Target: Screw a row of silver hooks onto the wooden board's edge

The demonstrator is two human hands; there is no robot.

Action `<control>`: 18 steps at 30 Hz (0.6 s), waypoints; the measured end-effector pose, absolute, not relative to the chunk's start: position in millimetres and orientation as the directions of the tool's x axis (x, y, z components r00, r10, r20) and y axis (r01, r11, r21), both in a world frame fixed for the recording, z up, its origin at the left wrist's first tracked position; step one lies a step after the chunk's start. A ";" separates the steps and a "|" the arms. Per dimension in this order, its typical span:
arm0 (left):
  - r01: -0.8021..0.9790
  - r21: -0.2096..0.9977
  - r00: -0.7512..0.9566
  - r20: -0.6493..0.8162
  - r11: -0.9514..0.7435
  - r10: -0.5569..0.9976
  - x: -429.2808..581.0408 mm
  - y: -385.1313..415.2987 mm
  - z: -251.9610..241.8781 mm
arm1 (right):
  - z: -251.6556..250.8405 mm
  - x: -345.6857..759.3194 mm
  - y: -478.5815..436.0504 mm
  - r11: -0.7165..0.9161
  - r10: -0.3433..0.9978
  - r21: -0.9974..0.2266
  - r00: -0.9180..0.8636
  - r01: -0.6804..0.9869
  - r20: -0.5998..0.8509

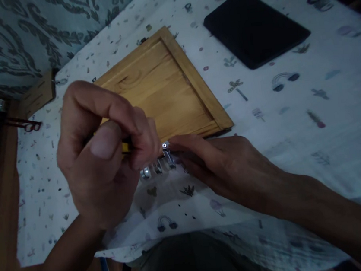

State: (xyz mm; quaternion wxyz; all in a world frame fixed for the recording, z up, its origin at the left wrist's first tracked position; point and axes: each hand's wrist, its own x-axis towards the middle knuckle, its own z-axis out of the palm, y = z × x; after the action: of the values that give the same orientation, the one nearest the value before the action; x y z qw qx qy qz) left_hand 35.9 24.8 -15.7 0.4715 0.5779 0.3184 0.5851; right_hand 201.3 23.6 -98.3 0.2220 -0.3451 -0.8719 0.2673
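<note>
My left hand is closed in a fist around what looks like a screwdriver, of which a bit of yellow and black handle shows; its shaft and tip are hidden. Just right of the fist, a shiny metal hook with a cross-head screw sits at the near edge of a framed wooden panel. Two more curved metal hooks show beside it. My right hand comes from the right, its fingertips closed at the hook by the screw; the exact contact is partly hidden.
On a white patterned cloth, a flat black tablet-like object lies beyond the panel to the right. Glasses and a cardboard piece lie at the left edge. Patterned fabric borders the far left side.
</note>
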 end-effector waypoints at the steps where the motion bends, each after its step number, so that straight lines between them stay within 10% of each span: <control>1: -0.196 0.915 0.127 0.379 -0.352 0.916 33.9 25.7 -17.8 | -98.0 201.1 23.9 0.616 0.720 -0.621 -0.665 0.484 0.196; 18: -0.195 0.960 0.283 0.252 -0.202 0.925 43.0 39.4 -0.3 | -94.2 199.8 24.2 0.627 0.727 -0.584 -0.656 0.515 0.203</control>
State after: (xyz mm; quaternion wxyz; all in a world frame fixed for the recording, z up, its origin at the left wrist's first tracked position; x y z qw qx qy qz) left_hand 43.0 39.4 -0.3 0.5486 0.5837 0.3130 0.5103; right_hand 199.8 24.2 -94.2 0.2155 -0.3545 -0.8759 0.2462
